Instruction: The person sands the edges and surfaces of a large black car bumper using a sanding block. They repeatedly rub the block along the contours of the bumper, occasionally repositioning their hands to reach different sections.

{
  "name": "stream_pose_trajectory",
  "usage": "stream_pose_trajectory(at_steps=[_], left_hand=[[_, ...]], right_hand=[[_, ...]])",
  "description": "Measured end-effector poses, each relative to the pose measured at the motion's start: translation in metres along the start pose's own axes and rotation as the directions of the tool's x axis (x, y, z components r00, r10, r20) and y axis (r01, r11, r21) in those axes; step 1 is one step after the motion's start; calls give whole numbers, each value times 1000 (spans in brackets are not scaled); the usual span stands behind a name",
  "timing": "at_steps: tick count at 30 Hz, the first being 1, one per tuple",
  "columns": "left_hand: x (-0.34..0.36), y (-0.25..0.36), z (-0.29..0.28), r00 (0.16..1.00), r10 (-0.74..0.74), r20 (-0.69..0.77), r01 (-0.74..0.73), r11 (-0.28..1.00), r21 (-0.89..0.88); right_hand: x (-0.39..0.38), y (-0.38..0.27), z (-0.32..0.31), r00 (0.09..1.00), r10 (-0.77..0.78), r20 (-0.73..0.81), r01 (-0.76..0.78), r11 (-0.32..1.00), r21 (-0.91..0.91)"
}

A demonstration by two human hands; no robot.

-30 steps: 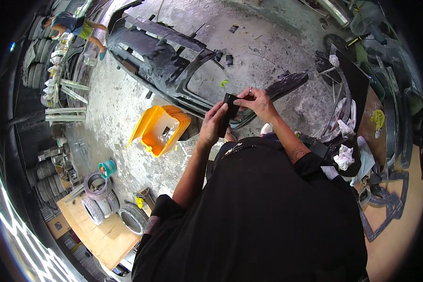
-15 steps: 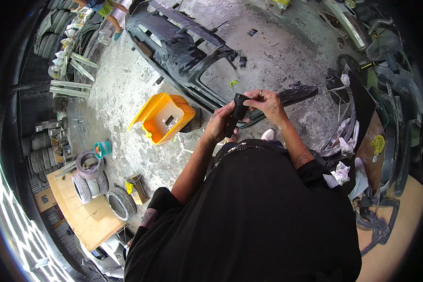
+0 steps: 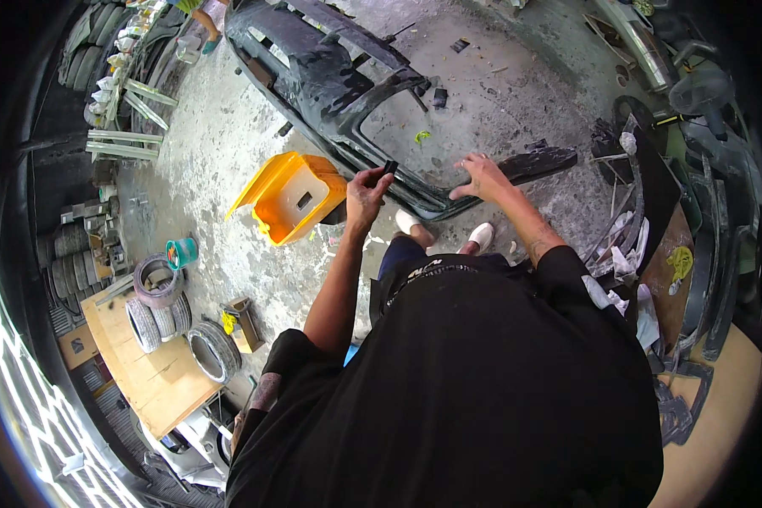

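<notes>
Mottled concrete floor. Left hand grips a small black piece; right hand, fingers spread wide, hovers near the dark bumper.

The person wears a loose black T-shirt, which has short sleeves and a small whitish print at its 12 o'clock edge. Beyond this edge, dark blue shorts are partly visible at 11 o'clock, and white shoes at 12 o'clock. Dark markings are on the right forearm, toward 1 o'clock.
</notes>
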State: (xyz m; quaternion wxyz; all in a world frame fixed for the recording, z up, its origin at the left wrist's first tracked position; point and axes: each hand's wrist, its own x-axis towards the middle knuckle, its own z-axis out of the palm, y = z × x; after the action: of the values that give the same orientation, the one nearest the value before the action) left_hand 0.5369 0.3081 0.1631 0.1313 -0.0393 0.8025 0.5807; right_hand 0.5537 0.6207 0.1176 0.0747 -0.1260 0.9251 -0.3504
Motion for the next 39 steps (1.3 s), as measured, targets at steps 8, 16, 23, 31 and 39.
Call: stream_pose_trajectory(at_steps=[8, 16, 23, 31, 39], left_hand=[[51, -29, 22, 918, 395, 43, -340, 725, 600], [48, -29, 19, 914, 373, 161, -379, 641, 668], [61, -15, 18, 960, 281, -15, -211, 756, 620], [18, -19, 80, 978, 152, -143, -22, 756, 654], [-6, -19, 137, 968, 128, -214, 49, 743, 667]], right_hand=[[21, 12, 22, 852, 263, 453, -52, 903, -426], [41, 29, 3, 847, 166, 505, 12, 944, -329], [42, 45, 10, 849, -37, 527, 189, 953, -238], [45, 63, 11, 871, -184, 456, 231, 972, -48], [50, 65, 5, 833, -102, 544, 158, 986, -58]])
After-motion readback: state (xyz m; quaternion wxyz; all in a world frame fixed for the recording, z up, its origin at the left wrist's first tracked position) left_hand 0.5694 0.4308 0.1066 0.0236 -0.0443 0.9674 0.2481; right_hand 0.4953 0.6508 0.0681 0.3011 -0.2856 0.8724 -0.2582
